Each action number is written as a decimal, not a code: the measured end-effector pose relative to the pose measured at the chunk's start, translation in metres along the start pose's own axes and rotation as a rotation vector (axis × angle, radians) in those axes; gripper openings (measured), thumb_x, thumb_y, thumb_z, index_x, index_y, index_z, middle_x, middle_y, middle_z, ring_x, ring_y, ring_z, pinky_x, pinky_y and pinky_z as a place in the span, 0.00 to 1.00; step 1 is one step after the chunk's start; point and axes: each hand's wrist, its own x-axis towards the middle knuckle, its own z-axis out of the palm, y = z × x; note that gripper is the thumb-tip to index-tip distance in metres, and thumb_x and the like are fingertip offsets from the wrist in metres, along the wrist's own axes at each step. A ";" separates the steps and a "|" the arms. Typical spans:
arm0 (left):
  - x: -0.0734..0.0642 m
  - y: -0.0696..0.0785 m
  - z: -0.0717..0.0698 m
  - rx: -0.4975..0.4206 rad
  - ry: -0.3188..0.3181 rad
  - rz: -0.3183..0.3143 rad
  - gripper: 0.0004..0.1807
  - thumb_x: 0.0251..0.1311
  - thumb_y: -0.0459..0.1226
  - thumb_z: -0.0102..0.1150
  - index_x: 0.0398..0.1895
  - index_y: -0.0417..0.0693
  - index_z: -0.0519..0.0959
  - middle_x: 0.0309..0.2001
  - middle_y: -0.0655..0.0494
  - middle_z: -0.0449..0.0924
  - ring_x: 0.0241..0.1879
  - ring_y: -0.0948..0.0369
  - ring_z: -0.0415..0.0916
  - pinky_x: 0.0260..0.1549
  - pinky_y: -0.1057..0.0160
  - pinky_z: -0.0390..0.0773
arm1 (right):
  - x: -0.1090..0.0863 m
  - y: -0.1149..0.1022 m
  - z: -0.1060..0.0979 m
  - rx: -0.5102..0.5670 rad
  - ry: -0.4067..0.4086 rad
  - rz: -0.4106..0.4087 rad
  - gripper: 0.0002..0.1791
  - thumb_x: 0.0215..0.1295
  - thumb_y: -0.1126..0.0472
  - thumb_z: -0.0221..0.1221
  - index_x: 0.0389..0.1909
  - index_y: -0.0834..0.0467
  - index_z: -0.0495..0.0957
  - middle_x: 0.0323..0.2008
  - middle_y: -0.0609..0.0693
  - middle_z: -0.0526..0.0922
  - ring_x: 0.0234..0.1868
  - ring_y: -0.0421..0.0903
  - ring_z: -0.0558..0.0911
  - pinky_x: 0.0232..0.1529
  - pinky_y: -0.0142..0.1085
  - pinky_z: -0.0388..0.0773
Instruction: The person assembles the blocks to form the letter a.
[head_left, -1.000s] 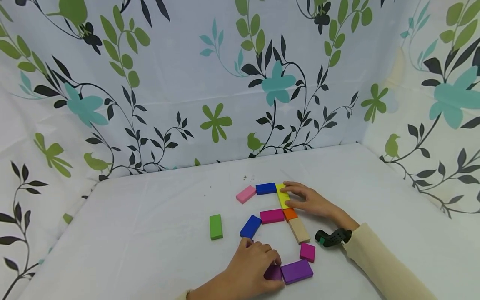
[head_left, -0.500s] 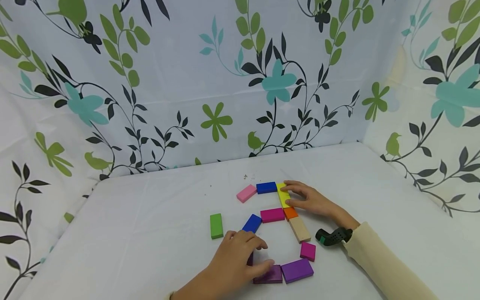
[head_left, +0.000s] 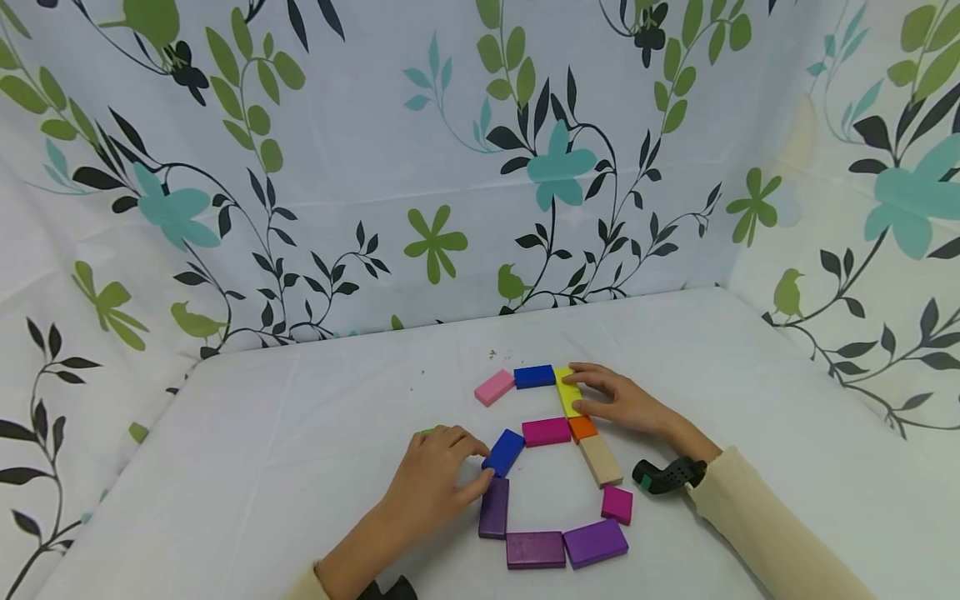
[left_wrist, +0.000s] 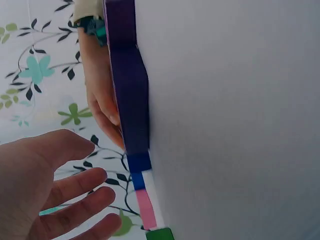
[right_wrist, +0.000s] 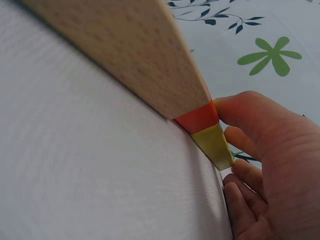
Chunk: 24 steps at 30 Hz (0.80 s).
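My left hand (head_left: pixel 437 473) hovers left of the block outline, fingers loosely bent and holding nothing. Its fingertips are right at the edge of a blue block (head_left: pixel 503 453), close to the upper end of a dark purple block (head_left: pixel 493 508). In the left wrist view the fingers spread apart beside the purple block (left_wrist: pixel 131 100). My right hand (head_left: pixel 622 402) rests its fingertips and thumb on a yellow block (head_left: pixel 567 393), with relaxed fingers. Below the yellow block lie an orange block (head_left: pixel 582 428) and a tan wooden block (head_left: pixel 601 461).
A second blue block (head_left: pixel 535 377) and a pink block (head_left: pixel 494 388) extend the row at the top. Magenta blocks (head_left: pixel 547 432) and purple blocks (head_left: pixel 596 543) shape the rest of the loop. My left hand mostly hides a green block (head_left: pixel 428 431). Patterned cloth (head_left: pixel 352 167) hangs behind the white table.
My left hand has moved left and up, away from the lower purple blocks, uncovering them and the upright dark purple block. It now covers the green block. My right hand has stayed at the yellow block.
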 end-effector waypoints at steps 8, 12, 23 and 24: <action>0.003 -0.021 0.003 -0.036 0.005 -0.063 0.10 0.57 0.41 0.67 0.39 0.49 0.82 0.43 0.53 0.79 0.53 0.48 0.72 0.48 0.43 0.72 | 0.000 0.001 0.001 -0.005 0.002 -0.005 0.24 0.67 0.57 0.60 0.63 0.58 0.74 0.71 0.61 0.61 0.69 0.65 0.62 0.64 0.63 0.59; 0.003 -0.033 0.000 -0.044 -0.011 -0.092 0.12 0.58 0.42 0.67 0.42 0.49 0.82 0.47 0.52 0.78 0.57 0.46 0.70 0.52 0.41 0.70 | 0.001 0.001 0.001 -0.006 0.001 -0.013 0.24 0.67 0.58 0.60 0.63 0.58 0.73 0.71 0.62 0.61 0.68 0.66 0.64 0.64 0.62 0.60; 0.002 -0.055 -0.010 -0.050 -0.137 -0.155 0.16 0.58 0.44 0.67 0.47 0.49 0.81 0.51 0.50 0.76 0.53 0.50 0.75 0.48 0.44 0.70 | 0.000 0.000 0.000 0.003 0.000 -0.019 0.24 0.67 0.59 0.60 0.63 0.59 0.73 0.71 0.62 0.61 0.68 0.66 0.64 0.64 0.61 0.61; 0.001 -0.057 -0.010 -0.074 -0.157 -0.145 0.16 0.59 0.44 0.66 0.47 0.49 0.81 0.53 0.50 0.76 0.54 0.50 0.75 0.49 0.43 0.70 | 0.000 0.000 0.000 0.002 -0.001 -0.018 0.24 0.67 0.58 0.60 0.63 0.59 0.73 0.71 0.62 0.61 0.68 0.66 0.64 0.64 0.61 0.61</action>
